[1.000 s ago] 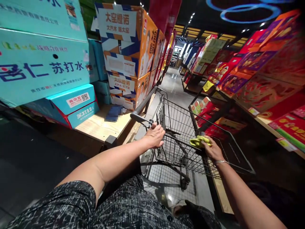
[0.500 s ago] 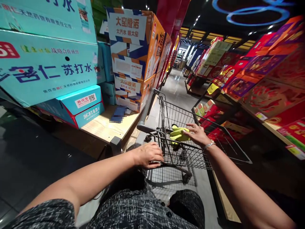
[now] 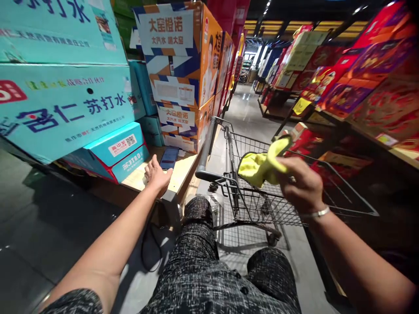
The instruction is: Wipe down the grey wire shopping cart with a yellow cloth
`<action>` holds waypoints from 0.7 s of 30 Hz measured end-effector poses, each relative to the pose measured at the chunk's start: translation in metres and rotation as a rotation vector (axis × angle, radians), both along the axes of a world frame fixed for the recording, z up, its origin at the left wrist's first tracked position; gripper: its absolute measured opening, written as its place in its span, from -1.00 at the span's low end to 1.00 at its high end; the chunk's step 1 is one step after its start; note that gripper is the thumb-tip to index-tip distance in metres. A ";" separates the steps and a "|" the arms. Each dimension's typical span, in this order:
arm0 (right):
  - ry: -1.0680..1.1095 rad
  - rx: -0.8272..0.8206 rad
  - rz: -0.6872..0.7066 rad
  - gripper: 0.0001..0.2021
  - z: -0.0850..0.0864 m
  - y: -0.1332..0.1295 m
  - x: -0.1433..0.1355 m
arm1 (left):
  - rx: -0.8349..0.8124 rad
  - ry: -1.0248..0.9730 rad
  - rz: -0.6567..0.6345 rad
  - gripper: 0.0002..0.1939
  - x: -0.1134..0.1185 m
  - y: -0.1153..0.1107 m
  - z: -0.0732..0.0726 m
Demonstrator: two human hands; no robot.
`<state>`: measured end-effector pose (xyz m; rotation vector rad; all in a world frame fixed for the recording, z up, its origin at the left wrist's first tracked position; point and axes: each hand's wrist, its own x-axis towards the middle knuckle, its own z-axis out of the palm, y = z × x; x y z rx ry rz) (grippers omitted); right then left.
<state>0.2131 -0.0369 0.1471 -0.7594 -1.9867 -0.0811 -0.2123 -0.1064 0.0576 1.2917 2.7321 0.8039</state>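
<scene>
My right hand, with a silver band at its wrist, grips a pair of yellow-green work gloves above the wire shopping cart. The gloves hang to the left of the fingers, and part of them is smeared by motion. My left hand reaches over the edge of a wooden shelf, fingers spread and nothing in them. Just beyond its fingertips a flat dark blue thing, like a phone, lies on the wood. The cart's grey handle stands between the two hands.
Stacked turquoise cartons rise on the left, with a smaller turquoise box below. Orange and white cartons stand behind the shelf. Red gift boxes fill the right-hand racks. A tiled aisle runs ahead.
My right hand has lifted the gloves up out of the cart. My left hand has left the cart's near side, moved left to the wooden shelf and opened.
</scene>
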 end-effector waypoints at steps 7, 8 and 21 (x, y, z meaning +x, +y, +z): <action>-0.375 0.019 0.215 -0.67 -0.126 -0.099 -0.017 | -0.255 0.014 0.056 0.35 -0.005 0.046 -0.004; -0.381 -0.003 0.201 -0.65 -0.140 -0.107 -0.019 | -0.275 0.028 0.053 0.30 -0.006 0.052 -0.005; 0.150 -1.100 0.681 -0.72 -0.135 -0.089 -0.148 | -0.175 -0.133 0.036 0.29 -0.020 0.026 0.014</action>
